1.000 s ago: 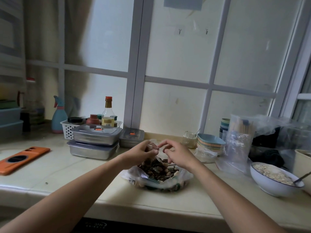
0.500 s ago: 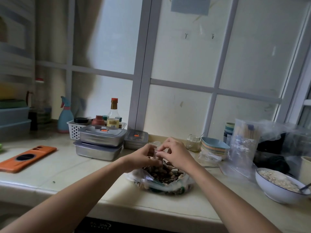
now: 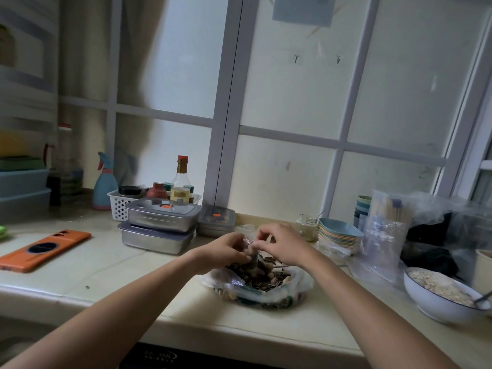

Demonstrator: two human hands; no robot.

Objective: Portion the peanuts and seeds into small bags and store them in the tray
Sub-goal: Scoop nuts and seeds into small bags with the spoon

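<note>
frosted window [image 3: 292, 102], pale countertop [image 3: 111, 265], dim light

fingers [image 3: 262, 242] have met atop the small bag [image 3: 249, 241].

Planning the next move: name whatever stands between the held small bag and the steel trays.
Nothing visible lies between the small bag and the stacked steel trays, but the top tray's lid is on, closing it.

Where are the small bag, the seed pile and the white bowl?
small bag [image 3: 249, 242]: head view, clear film at its top edge.
seed pile [image 3: 262, 278]: head view, middle of the heap.
white bowl [image 3: 431, 307]: head view, outer wall.
</note>
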